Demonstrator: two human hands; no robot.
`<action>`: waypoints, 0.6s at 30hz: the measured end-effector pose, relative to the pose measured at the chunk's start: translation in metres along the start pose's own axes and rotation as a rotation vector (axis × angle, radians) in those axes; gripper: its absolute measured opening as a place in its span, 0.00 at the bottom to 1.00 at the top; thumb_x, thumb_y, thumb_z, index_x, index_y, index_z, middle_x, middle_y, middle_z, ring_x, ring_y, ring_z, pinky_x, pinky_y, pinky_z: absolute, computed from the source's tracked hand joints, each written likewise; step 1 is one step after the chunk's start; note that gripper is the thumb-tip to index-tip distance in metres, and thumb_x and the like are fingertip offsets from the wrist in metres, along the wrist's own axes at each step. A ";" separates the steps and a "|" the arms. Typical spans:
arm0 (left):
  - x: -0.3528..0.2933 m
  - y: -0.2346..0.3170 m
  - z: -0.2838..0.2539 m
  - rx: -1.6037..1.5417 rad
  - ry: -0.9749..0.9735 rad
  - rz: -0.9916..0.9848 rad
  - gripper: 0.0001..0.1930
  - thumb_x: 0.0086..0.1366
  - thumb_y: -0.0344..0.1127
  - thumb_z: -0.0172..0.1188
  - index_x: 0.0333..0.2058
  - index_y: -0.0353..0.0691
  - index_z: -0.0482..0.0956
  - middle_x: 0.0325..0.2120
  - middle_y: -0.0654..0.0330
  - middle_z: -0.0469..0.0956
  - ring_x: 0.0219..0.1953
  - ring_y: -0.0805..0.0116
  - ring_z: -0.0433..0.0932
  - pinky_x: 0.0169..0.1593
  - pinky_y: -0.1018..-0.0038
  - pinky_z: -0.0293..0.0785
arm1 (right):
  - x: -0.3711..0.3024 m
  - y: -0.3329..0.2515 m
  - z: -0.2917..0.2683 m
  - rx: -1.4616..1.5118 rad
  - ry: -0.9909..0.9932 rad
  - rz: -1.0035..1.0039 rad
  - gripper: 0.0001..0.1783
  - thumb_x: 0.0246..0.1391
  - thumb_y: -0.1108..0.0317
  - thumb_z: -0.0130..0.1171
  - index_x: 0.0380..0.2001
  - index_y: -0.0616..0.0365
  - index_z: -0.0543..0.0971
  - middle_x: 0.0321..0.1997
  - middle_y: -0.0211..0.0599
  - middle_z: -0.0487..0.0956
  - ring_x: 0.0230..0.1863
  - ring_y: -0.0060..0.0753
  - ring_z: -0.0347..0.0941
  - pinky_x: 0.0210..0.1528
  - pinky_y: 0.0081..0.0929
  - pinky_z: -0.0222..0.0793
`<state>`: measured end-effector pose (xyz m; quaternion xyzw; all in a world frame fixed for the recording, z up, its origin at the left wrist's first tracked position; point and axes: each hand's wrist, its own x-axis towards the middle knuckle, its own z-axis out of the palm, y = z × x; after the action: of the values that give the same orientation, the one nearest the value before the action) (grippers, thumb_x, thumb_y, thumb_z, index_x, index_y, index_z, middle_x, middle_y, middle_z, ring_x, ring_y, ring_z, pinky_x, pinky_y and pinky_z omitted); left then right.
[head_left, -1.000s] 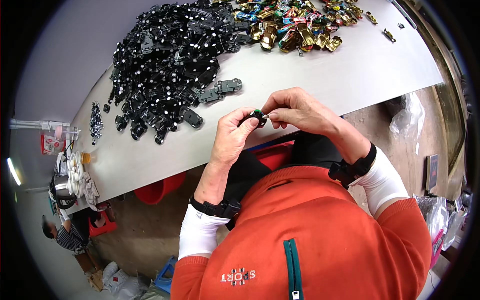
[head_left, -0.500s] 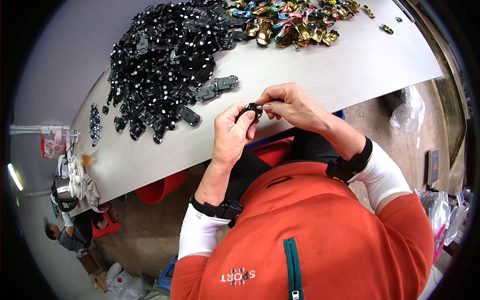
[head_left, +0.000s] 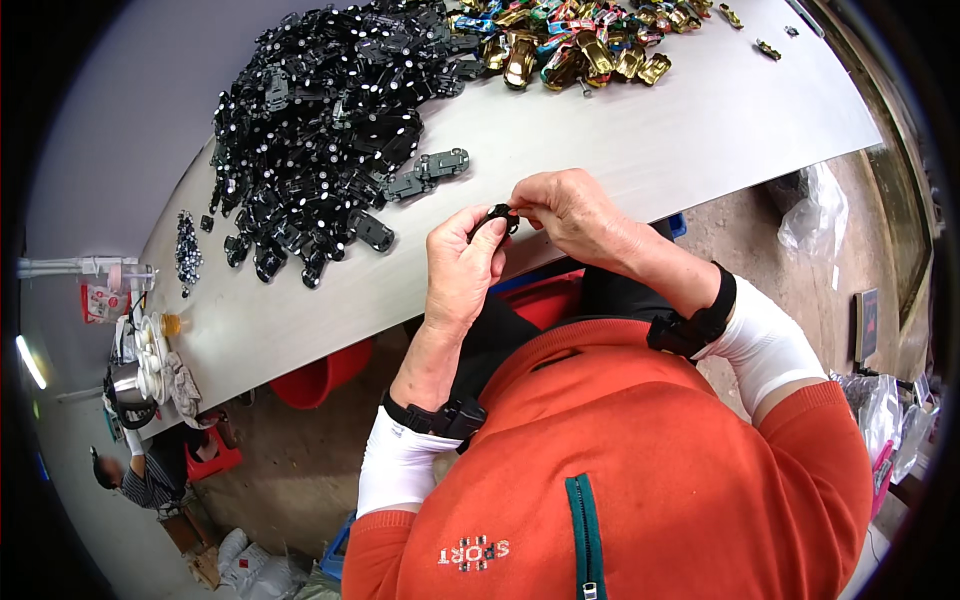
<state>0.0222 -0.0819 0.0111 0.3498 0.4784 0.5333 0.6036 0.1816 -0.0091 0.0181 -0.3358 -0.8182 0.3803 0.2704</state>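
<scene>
My left hand [head_left: 458, 270] is closed around a small black toy car chassis [head_left: 499, 211], its thumb lying along the near side. At the chassis's right end, my right hand [head_left: 578, 215] pinches thumb and forefinger together; whatever sits between those fingertips is too small to make out. Both hands are just above the table's front edge. Behind them lie grey-black toy car chassis [head_left: 428, 172] joined end to end, and one more chassis [head_left: 371, 230] rests underside up to the left.
A large heap of black toy car chassis [head_left: 320, 130] covers the table's left half. Shiny gold and coloured car bodies [head_left: 594, 52] are piled at the back. Small silvery parts [head_left: 188, 255] lie far left. A red tub [head_left: 320, 378] stands below the table; a person [head_left: 150, 478] sits beyond.
My right hand has shifted slightly left and up, its fingers now closer against the chassis. The left hand keeps its hold almost unmoved.
</scene>
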 end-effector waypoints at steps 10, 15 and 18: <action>-0.028 -0.086 -0.021 0.200 -0.260 -0.596 0.09 0.65 0.35 0.53 0.39 0.35 0.73 0.22 0.62 0.73 0.12 0.82 0.62 0.15 0.85 0.55 | -0.004 0.032 -0.068 0.670 0.252 0.365 0.06 0.61 0.71 0.44 0.36 0.60 0.70 0.32 0.34 0.76 0.26 0.21 0.74 0.31 0.17 0.68; 0.036 -0.218 -0.080 0.032 0.023 -0.744 0.15 0.63 0.41 0.56 0.43 0.37 0.73 0.27 0.54 0.74 0.24 0.66 0.77 0.21 0.76 0.69 | 0.032 0.033 -0.038 0.044 0.065 0.220 0.09 0.50 0.70 0.57 0.35 0.61 0.74 0.27 0.36 0.77 0.28 0.27 0.74 0.30 0.23 0.69; 0.034 -0.187 -0.065 1.161 -0.370 0.243 0.21 0.60 0.42 0.59 0.47 0.34 0.71 0.35 0.49 0.76 0.37 0.55 0.78 0.38 0.68 0.74 | 0.052 0.014 -0.022 -0.266 -0.059 0.140 0.18 0.45 0.64 0.64 0.39 0.59 0.75 0.26 0.42 0.79 0.33 0.41 0.76 0.35 0.33 0.71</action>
<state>0.0177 -0.0891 -0.1893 0.7597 0.5345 0.1814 0.3229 0.1691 0.0470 0.0293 -0.4137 -0.8435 0.2963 0.1721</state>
